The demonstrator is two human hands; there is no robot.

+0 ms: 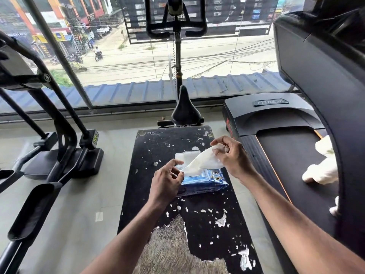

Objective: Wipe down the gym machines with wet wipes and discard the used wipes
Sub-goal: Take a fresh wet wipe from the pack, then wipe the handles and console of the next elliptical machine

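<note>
A blue pack of wet wipes lies on a worn black bench pad, its white lid flipped open. A white wipe stretches from the pack's opening up to the right. My right hand pinches the wipe's upper end. My left hand rests at the pack's left edge, fingertips pinching the wipe's lower end near the opening. An exercise bike stands just beyond the bench. A treadmill is on the right.
An elliptical trainer with black pedals fills the left side. White crumpled wipes or cloths lie on the treadmill belt. A big glass window closes off the far side. Grey floor runs between bench and machines.
</note>
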